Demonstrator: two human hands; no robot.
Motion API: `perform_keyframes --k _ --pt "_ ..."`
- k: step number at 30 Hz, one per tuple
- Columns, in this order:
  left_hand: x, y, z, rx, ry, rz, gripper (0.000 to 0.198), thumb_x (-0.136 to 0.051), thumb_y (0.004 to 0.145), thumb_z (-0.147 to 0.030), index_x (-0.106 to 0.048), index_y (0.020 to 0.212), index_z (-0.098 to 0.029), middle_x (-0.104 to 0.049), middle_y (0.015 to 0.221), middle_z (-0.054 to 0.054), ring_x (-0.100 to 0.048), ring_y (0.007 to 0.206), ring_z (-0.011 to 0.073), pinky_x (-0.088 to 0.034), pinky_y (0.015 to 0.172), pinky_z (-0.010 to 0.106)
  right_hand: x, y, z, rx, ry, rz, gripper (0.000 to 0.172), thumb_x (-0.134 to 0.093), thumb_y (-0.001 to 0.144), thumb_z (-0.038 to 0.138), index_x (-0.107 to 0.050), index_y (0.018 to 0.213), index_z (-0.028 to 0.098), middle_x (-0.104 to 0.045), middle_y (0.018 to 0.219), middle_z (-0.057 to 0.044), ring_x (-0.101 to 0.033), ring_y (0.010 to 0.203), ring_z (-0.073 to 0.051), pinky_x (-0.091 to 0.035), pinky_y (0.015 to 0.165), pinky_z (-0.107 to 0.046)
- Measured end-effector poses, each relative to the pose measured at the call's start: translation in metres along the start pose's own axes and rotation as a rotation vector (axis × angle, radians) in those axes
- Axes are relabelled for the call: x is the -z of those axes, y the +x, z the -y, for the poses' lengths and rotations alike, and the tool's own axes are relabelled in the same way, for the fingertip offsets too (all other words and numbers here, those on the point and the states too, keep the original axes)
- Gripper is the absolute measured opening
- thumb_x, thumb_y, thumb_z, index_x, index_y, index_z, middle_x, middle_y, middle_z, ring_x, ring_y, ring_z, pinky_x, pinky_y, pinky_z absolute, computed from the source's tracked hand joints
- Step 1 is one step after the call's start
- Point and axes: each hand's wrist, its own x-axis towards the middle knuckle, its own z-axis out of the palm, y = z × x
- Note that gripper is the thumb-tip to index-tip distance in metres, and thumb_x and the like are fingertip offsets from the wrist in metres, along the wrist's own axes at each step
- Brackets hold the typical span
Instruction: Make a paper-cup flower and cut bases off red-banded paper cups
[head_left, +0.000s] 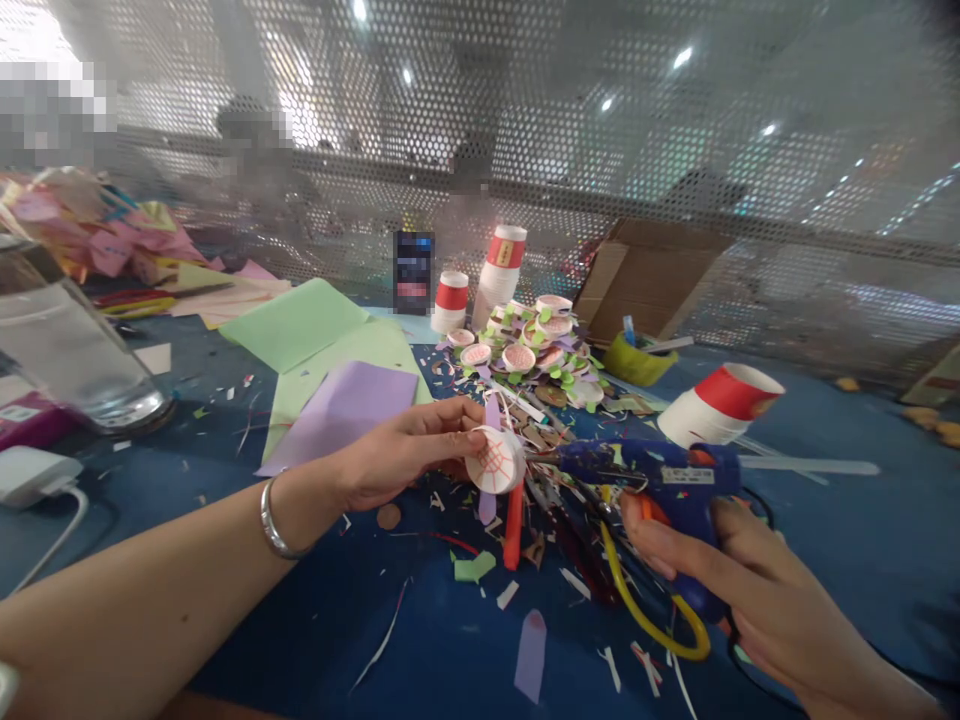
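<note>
Pinched in my left hand (pixel 427 445) is a small white paper disc (pixel 493 460) with orange lines drawn on it. Purple paper strips (pixel 487 507) stick out above and below the disc. My right hand (pixel 712 560) grips a blue hot glue gun (pixel 660 470), finger by its orange trigger. The gun's nozzle points left and meets or nearly meets the disc's edge; I cannot tell which. Beneath the gun lie yellow-handled scissors (pixel 619 575) and an orange-red marker-like stick (pixel 514 530). A loose purple paper tab (pixel 531 655) lies in front.
Behind my hands is a heap of similar discs (pixel 525 350) with green and purple tabs. Paper cups (pixel 499 275) stand stacked beyond it, and another cup stack (pixel 720 400) leans at right. Purple paper (pixel 345 410), a glass of water (pixel 67 340) and a white charger (pixel 34 475) are at left.
</note>
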Motion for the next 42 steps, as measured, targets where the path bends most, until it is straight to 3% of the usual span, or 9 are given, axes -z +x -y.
perform_keyframes --k 10,16,23,29,42 --pt "-0.001 -0.001 -0.002 0.023 0.022 0.019 0.009 -0.07 0.092 -0.025 -0.066 0.094 -0.018 -0.068 0.085 0.001 -0.061 0.079 0.0116 -0.046 0.075 0.024 0.002 -0.001 -0.001 0.062 -0.144 0.083 0.042 -0.077 0.077 0.066 -0.079 0.081 0.025 -0.076 0.079 -0.004 -0.068 0.08 -0.024 -0.059 0.072 -0.029" --pt "0.0 -0.001 -0.002 0.029 0.032 0.028 0.008 -0.069 0.092 -0.026 -0.066 0.093 -0.019 -0.068 0.084 0.001 -0.061 0.077 0.012 -0.045 0.076 0.025 0.006 0.003 -0.003 0.198 -0.271 0.128 0.036 -0.069 0.085 0.063 -0.081 0.085 0.03 -0.077 0.082 -0.002 -0.069 0.083 -0.025 -0.06 0.077 -0.033" --pt "0.002 -0.001 -0.001 0.028 0.045 0.028 0.01 -0.071 0.091 -0.027 -0.067 0.094 -0.019 -0.068 0.083 0.001 -0.061 0.076 0.0122 -0.045 0.074 0.025 0.014 0.008 -0.007 0.315 -0.402 0.223 0.032 -0.062 0.094 0.051 -0.078 0.077 0.029 -0.075 0.075 -0.001 -0.069 0.072 -0.022 -0.06 0.066 -0.031" --pt "0.004 0.0 0.0 0.032 0.055 0.043 0.014 -0.072 0.091 -0.03 -0.066 0.096 -0.018 -0.069 0.085 0.002 -0.062 0.078 0.0127 -0.046 0.074 0.025 0.013 0.007 -0.004 0.373 -0.437 0.187 0.025 -0.064 0.093 0.046 -0.078 0.08 0.029 -0.076 0.078 -0.001 -0.071 0.075 -0.024 -0.061 0.068 -0.033" --pt "0.005 0.0 0.0 0.029 0.088 0.061 0.012 -0.07 0.092 -0.03 -0.066 0.096 -0.019 -0.068 0.085 0.002 -0.061 0.077 0.0125 -0.046 0.073 0.026 0.016 0.007 -0.006 0.355 -0.497 0.229 0.035 -0.058 0.096 0.047 -0.068 0.069 0.027 -0.065 0.066 -0.001 -0.065 0.067 -0.021 -0.054 0.057 -0.03"
